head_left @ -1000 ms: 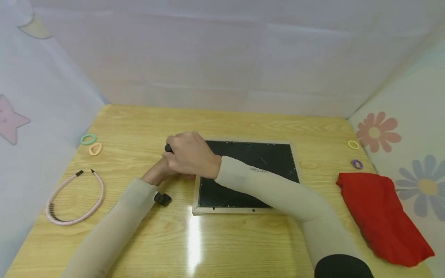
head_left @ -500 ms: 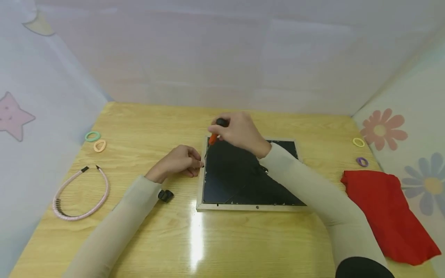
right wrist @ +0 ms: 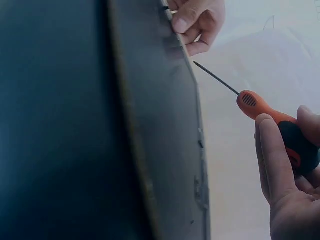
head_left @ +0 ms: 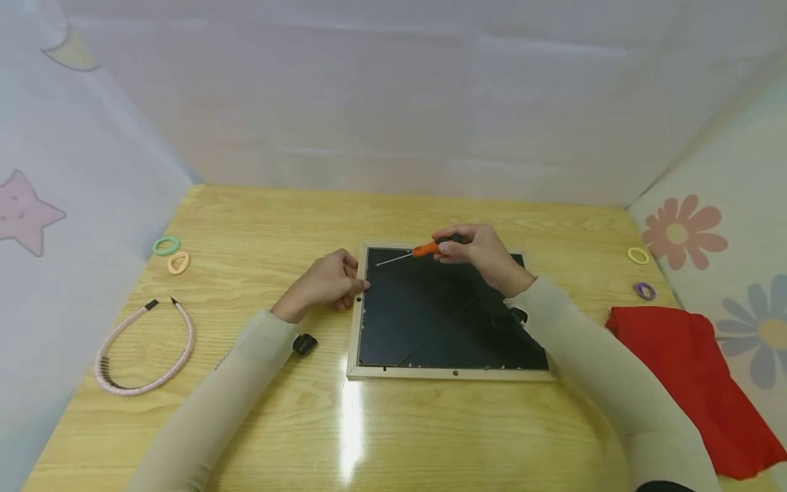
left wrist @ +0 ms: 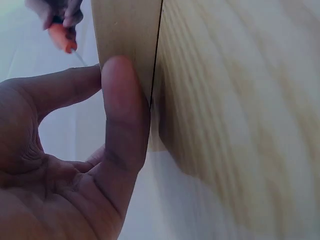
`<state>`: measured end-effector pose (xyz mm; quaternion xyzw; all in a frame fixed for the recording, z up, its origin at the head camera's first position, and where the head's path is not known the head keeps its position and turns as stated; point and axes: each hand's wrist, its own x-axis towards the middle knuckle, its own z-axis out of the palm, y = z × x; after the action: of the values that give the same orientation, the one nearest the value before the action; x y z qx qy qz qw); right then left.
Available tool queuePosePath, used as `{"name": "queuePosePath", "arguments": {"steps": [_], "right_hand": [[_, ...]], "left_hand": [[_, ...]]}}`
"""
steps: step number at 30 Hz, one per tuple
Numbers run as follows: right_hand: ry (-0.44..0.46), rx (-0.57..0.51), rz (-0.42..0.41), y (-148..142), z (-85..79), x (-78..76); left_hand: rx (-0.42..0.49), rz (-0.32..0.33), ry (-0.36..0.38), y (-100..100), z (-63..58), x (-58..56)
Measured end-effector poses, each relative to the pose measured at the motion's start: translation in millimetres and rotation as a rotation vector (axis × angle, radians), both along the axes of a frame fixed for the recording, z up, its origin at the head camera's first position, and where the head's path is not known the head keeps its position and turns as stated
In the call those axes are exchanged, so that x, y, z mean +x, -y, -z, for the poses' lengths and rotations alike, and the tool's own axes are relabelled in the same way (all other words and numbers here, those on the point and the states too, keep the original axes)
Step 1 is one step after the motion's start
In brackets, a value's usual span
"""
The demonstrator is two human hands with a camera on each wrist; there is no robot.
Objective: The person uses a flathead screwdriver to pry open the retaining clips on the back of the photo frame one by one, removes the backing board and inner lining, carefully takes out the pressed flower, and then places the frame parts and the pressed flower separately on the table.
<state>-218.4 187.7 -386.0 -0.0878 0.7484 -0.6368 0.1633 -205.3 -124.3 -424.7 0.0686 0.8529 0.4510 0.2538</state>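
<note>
A picture frame with a pale wooden edge and a black backing board lies on the wooden table. At its left side my left hand pinches the wooden edge, thumb over the top and fingers along the outer side. My right hand holds a screwdriver with an orange and black handle, over the far part of the backing. The metal shaft points left, toward the left hand, its tip over the board's far left corner.
Left on the table lie a pink headband, a green hair tie and an orange hair tie. At right are a yellow hair tie, a purple hair tie and a red cloth. Patterned sheets surround the table.
My right hand has moved from over the left hand, beside the frame, to the right over the backing, tilting the screwdriver nearly flat. My left hand now shows at the frame's left edge.
</note>
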Motion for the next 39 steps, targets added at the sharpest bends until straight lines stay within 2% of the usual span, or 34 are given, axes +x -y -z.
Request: {"name": "queuePosePath", "arguments": {"steps": [4,10,14,19,26,32,35,39], "right_hand": [[0.044,0.054,0.006,1,5.8,6.0],[0.071,0.045,0.015,10,12.6,11.2],[0.074,0.054,0.025,13,15.6,15.2],[0.031,0.102,0.035,16,13.6,18.0],[-0.175,0.297,0.050,30,4.1,19.9],[-0.352,0.390,0.047,52,-10.4,20.0],[-0.478,0.447,0.024,72,-21.4,18.1],[-0.705,0.526,-0.042,104,-32.1,14.9]], "left_hand": [[0.007,-0.004,0.008,-1,0.3,-0.5],[0.008,-0.007,0.012,-3,1.1,0.3],[0.003,-0.003,0.022,-2,1.6,3.6],[0.023,-0.003,0.012,-1,-0.2,5.1],[0.028,0.004,0.013,1,-0.3,4.2],[0.017,0.005,0.010,4,-0.2,3.4],[0.011,0.004,-0.001,6,0.9,1.8],[0.002,-0.001,0.004,9,2.8,2.7]]}}
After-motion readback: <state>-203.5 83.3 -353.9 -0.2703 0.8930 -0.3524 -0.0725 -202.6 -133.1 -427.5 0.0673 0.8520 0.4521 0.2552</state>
